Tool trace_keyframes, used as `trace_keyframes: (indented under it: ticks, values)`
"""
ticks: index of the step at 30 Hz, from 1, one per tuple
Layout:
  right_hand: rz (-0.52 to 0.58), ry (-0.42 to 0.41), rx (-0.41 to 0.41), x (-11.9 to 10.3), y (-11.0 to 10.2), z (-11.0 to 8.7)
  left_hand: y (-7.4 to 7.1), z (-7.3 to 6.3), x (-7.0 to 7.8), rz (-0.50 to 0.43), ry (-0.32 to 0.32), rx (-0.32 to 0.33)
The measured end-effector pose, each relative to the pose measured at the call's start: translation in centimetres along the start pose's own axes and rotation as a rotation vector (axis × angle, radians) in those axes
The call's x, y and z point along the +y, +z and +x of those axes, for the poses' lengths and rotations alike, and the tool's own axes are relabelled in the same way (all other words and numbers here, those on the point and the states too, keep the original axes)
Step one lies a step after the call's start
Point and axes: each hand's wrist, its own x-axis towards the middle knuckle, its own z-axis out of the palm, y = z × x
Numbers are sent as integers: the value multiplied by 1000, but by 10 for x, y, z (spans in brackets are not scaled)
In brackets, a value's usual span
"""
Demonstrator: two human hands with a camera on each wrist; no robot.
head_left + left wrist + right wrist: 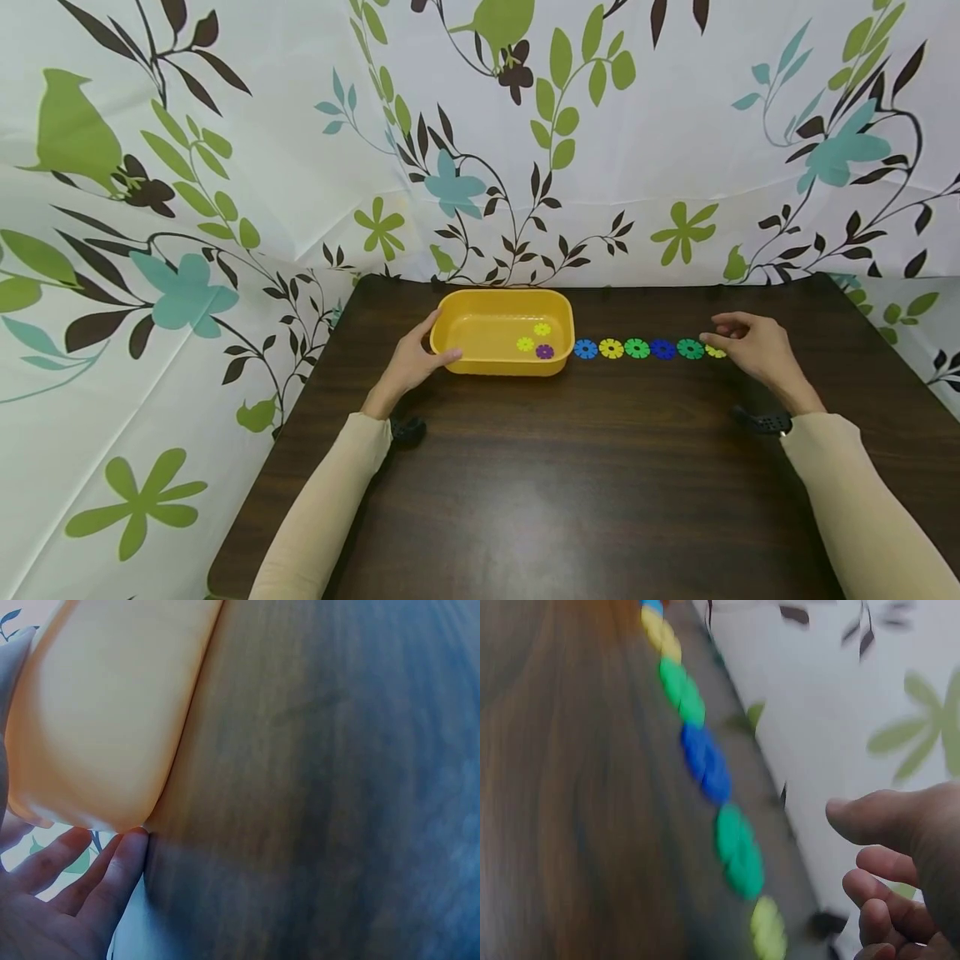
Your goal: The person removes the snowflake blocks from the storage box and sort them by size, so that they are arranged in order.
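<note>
My left hand (411, 357) holds the left end of a yellow plastic tub (517, 367), thumb at its front rim and fingers around the end. In the left wrist view, fingertips (133, 844) touch the end of the tub (105, 712). Inside lie two yellow notched discs (525, 343) and a purple one (545, 352). Just above the right end of a row of flat notched discs hovers my right hand (757, 350), partly covering a yellow disc (715, 351). The right wrist view shows its thumb (870, 816) apart from the loosely bent fingers, with nothing between them.
From the tub's right side the row runs along the dark wooden table (525, 467): light blue (586, 348), yellow (611, 348), green (637, 348), dark blue (663, 348) and green (690, 348) discs. Behind the table's back edge hangs a leaf-and-bird patterned cloth (300, 183).
</note>
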Motion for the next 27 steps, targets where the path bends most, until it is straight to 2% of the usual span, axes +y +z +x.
trace_keyframes:
  ticks: [3,13,21,27]
  values:
    - [18,-32,-4,-26,1,1,-1,0,0,-2,-1,1]
    - [3,-152,-137,-103,29,14,-3,0,3,0,-3,-6]
    - [-26,-242,-250,-151,61,26,-3,-2,1,-1,7,-6]
    - [-28,-320,-284,-180,83,35,-2,-1,2,-6,4,-7]
